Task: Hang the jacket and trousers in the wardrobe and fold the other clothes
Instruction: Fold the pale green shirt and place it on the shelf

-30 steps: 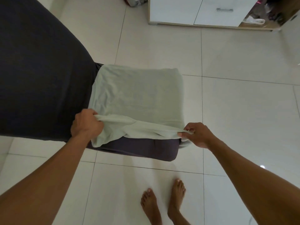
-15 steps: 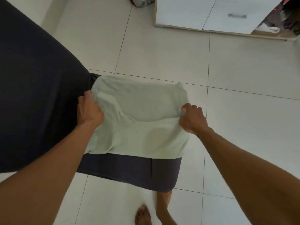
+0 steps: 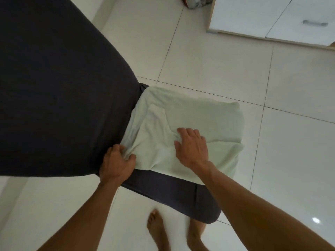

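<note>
Two bare hands work a pale green folded cotton garment (image 3: pixel 199 122) that lies on a dark grey fabric-covered seat (image 3: pixel 54 87). At its left edge, the left hand (image 3: pixel 117 162) pinches a bunch of the cloth. Further right, the right hand (image 3: pixel 192 145) presses flat on the garment's middle, fingers (image 3: pixel 188 132) spread, above the white tiled floor (image 3: pixel 208 60).

Matt, seemingly cotton garment (image 3: pixel 190 113); glossy tiled floor (image 3: pixel 208 57).

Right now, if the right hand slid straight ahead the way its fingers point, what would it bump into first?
Probably only more of the pale green garment it lies on: the right hand points up across the cloth, then past its far edge, likely over floor tiles.
</note>
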